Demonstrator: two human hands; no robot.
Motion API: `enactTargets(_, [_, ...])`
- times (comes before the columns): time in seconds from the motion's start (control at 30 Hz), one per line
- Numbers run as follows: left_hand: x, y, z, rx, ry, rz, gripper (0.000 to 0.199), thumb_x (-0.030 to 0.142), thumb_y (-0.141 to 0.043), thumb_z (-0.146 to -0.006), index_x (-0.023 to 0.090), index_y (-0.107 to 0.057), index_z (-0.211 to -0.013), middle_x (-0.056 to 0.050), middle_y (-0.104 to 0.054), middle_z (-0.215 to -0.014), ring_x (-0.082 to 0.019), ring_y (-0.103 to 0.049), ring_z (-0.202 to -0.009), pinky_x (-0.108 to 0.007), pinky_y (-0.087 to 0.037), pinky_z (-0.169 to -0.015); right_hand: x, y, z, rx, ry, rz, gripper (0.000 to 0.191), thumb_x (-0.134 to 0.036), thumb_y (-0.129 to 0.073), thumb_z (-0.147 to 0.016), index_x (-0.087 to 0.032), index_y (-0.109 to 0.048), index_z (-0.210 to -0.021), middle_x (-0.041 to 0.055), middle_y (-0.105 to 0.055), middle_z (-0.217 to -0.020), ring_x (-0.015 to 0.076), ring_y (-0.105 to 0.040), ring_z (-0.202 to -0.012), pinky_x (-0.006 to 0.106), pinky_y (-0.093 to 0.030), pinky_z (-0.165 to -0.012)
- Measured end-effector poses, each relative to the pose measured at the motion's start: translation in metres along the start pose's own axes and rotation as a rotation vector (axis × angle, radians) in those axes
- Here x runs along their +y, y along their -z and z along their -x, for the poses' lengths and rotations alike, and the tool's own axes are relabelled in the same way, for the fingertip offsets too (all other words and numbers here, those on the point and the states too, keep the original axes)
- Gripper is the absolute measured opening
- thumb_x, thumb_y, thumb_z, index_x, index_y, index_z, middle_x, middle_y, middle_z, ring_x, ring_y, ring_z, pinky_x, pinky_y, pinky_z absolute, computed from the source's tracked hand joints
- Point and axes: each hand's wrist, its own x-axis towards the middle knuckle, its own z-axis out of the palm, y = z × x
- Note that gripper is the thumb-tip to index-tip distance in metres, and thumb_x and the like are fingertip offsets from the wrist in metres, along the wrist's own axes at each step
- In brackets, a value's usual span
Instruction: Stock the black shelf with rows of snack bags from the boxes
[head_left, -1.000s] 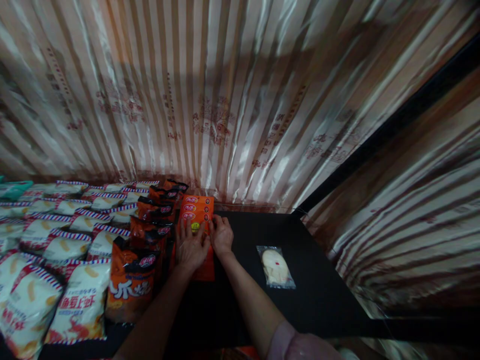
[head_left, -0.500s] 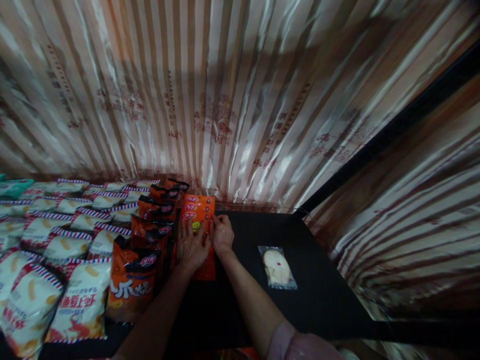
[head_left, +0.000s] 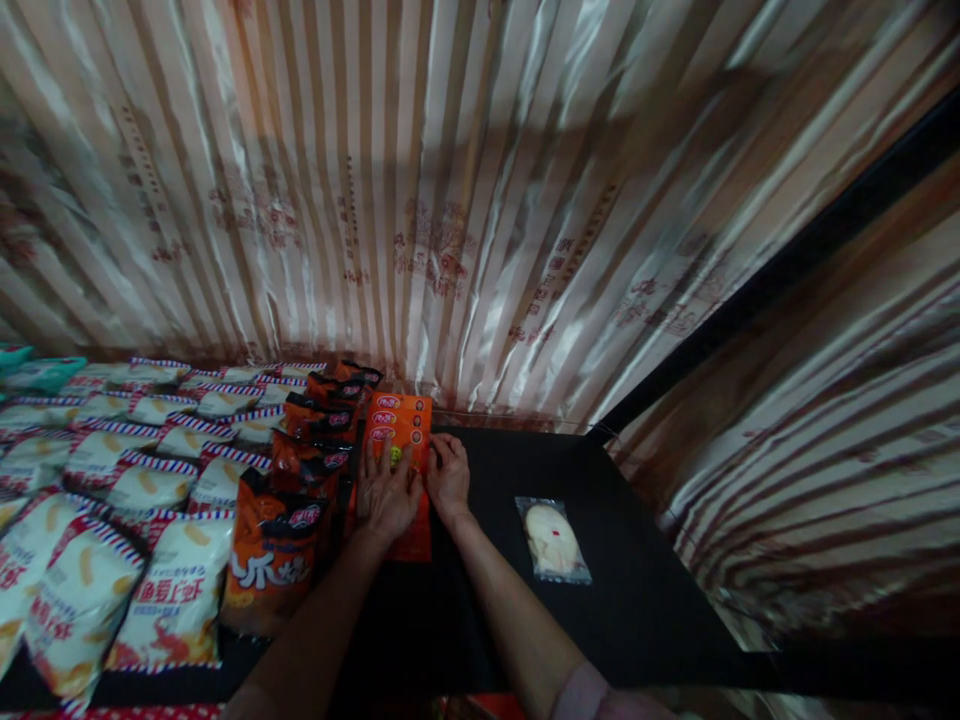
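A row of flat, overlapping orange snack packets (head_left: pixel 415 420) with pink-and-white logos lies on the black tabletop. Across their near part rests my left hand (head_left: pixel 388 497), palm down, fingers spread and pointing away from me. At the packets' right edge is my right hand (head_left: pixel 450 478). Its fingers are bent toward the edge, with a gap between fingers and thumb; whether they touch the packets is hard to see. To the right, apart from both hands, lies a clear packet of pale round crackers (head_left: pixel 553 540).
Orange-and-black snack bags (head_left: pixel 274 560) stand in a row just left of my left hand. Beyond them are several rows of white snack bags (head_left: pixel 176 590), with teal bags (head_left: pixel 49 374) at the far left. A striped curtain (head_left: pixel 450 300) hangs behind the black table (head_left: pixel 630 600); a dark pole (head_left: pixel 750 300) slants at right.
My right hand's fingers have shifted slightly along the packets' edge, and its thumb has drawn back. My left hand stays spread on the packets. The view has turned slightly left.
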Motion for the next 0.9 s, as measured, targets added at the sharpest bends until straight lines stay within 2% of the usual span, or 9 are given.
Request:
enactTargets(0.13, [-0.001,-0.001,-0.001,-0.031,-0.011,-0.005,0.049,0.039,-0.039,-0.085,0.027,-0.043,-0.132,0.000,-0.031,-0.145,-0.033,-0.014,-0.135,-0.049,-0.016,-0.108,-0.011,0.009,0.018,-0.080,0.083,0.017,0.043,-0.006,-0.040,-0.077,-0.014,-0.060,-0.114,0.0078,-0.060,-0.115,0.0179,-0.049,-0.106,0.030,-0.039,-0.096])
enactTargets(0.27, [-0.002,0.002,-0.001,-0.078,-0.014,-0.019,0.050,0.039,-0.034,-0.086,0.024,-0.040,-0.134,0.000,-0.033,-0.144,-0.032,-0.013,-0.136,-0.049,-0.015,-0.109,-0.022,0.017,0.038,-0.130,0.120,0.076,0.041,-0.012,-0.039,-0.083,-0.016,-0.057,-0.119,0.0076,-0.060,-0.119,0.0200,-0.048,-0.113,0.036,-0.038,-0.100])
enactTargets(0.5, [0.000,0.005,-0.002,-0.126,0.009,-0.013,0.050,0.038,-0.033,-0.085,0.025,-0.041,-0.133,-0.001,-0.032,-0.144,-0.030,-0.015,-0.136,-0.048,-0.013,-0.109,-0.017,0.020,0.056,-0.232,0.156,0.147,0.044,-0.010,-0.038,-0.083,-0.012,-0.052,-0.125,0.0100,-0.053,-0.129,0.0213,-0.038,-0.127,0.038,-0.034,-0.105])
enactTargets(0.67, [0.003,0.010,-0.005,-0.148,0.033,-0.022,0.051,0.040,-0.034,-0.085,0.025,-0.042,-0.133,-0.003,-0.033,-0.144,-0.032,-0.017,-0.135,-0.049,-0.015,-0.108,-0.018,0.025,0.054,-0.207,0.130,0.079,0.044,-0.010,-0.038,-0.082,-0.013,-0.053,-0.124,0.0118,-0.053,-0.128,0.0217,-0.043,-0.124,0.040,-0.037,-0.103])
enactTargets(0.9, [0.008,0.020,-0.007,-0.153,0.053,-0.011,0.052,0.043,-0.033,-0.084,0.024,-0.046,-0.130,-0.005,-0.036,-0.143,-0.033,-0.020,-0.134,-0.050,-0.017,-0.107,-0.021,0.042,0.058,-0.177,0.030,0.045,0.045,-0.007,-0.037,-0.078,-0.013,-0.059,-0.116,0.0117,-0.055,-0.125,0.0191,-0.050,-0.118,0.034,-0.040,-0.099])
